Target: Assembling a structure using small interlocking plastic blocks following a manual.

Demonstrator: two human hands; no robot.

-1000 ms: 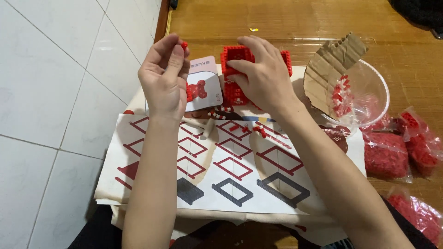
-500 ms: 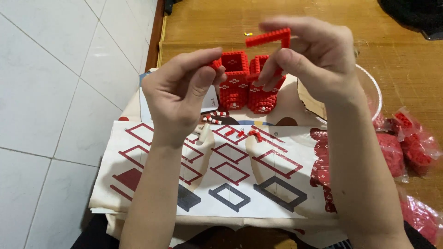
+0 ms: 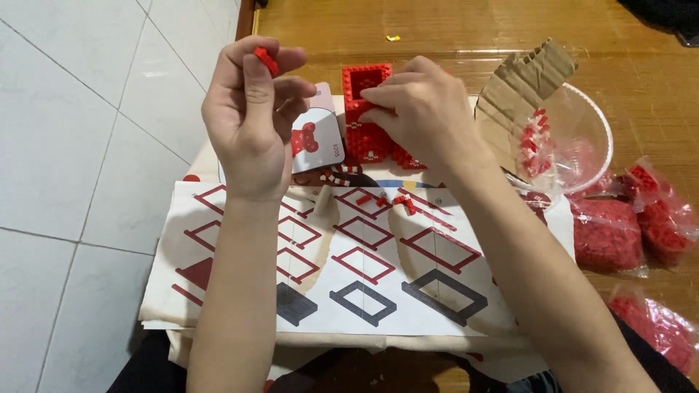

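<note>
My left hand (image 3: 251, 116) is raised above the sheet and pinches a small red brick piece (image 3: 266, 61) between thumb and fingertips. My right hand (image 3: 426, 116) rests on a red brick model (image 3: 364, 116) with a hollow top, which stands just beyond the instruction sheet (image 3: 364, 269). Its fingers press on the model's right side and cover part of it. A few loose red pieces (image 3: 400, 202) lie on the sheet below that hand.
A white card with a red bear picture (image 3: 314, 140) lies beside the model. A clear plastic bowl (image 3: 586, 131) holds folded cardboard (image 3: 520, 91) and a bag of red pieces. More bags of red bricks (image 3: 608, 233) lie at right on the wooden table (image 3: 451, 29). Tiled floor at left.
My right hand came down from holding a red strip in the air onto the model. My left hand let go of the model and lifted with a small piece.
</note>
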